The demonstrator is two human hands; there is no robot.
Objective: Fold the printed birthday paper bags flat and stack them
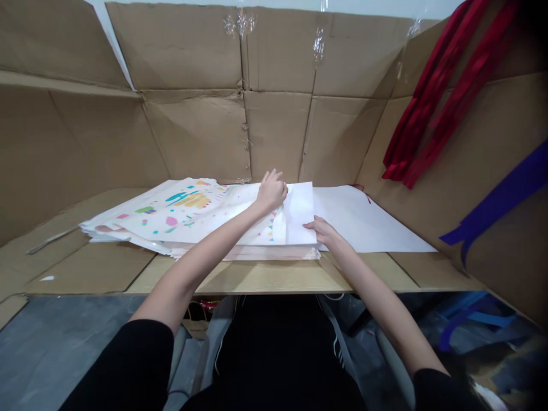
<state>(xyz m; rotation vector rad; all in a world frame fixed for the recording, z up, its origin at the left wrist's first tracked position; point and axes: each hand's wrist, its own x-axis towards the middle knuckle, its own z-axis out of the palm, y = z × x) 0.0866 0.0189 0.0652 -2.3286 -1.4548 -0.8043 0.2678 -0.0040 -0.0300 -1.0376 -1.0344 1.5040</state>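
Observation:
A stack of flat white paper bags with colourful prints (pixel 188 214) lies on the cardboard-covered table (pixel 265 277). My left hand (pixel 272 191) is closed in a pinch on the folded white flap of the top bag (pixel 299 214), near its far edge. My right hand (pixel 323 231) rests on the near right corner of the same flap, fingers curled against the paper. A plain white sheet (pixel 368 222) lies to the right of the stack.
Cardboard walls (pixel 274 131) enclose the table at the back and both sides. Red ribbons (pixel 432 97) and a purple ribbon (pixel 500 200) hang on the right wall. Plastic bags and clutter (pixel 471 325) lie under the table's front edge.

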